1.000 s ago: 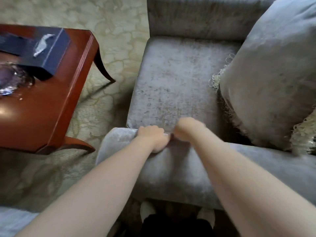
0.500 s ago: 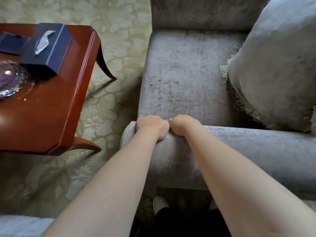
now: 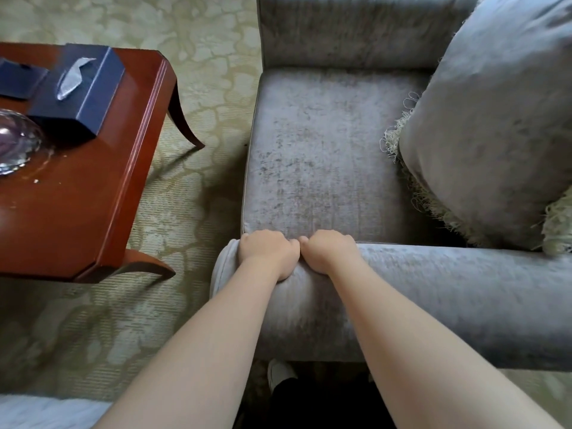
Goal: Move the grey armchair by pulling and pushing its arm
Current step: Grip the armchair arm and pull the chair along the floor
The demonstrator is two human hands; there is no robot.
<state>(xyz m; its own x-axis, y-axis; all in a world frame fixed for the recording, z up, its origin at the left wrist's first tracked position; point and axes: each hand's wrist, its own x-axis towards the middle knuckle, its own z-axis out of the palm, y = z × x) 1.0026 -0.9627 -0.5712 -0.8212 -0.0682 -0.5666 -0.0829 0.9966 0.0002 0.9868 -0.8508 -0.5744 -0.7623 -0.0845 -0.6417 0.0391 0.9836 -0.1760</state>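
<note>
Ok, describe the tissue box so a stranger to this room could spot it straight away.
Left of the grey armchair stands a reddish-brown wooden table. On its far part sits the tissue box, a dark blue block with a pale tissue poking from its top. The flat dark blue item beside it shows no tissue, and the glass bowl is clear and rounded.

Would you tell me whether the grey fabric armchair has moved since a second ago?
Yes. The grey armchair has shifted rightward, widening the gap from the red-brown wooden table.
</note>
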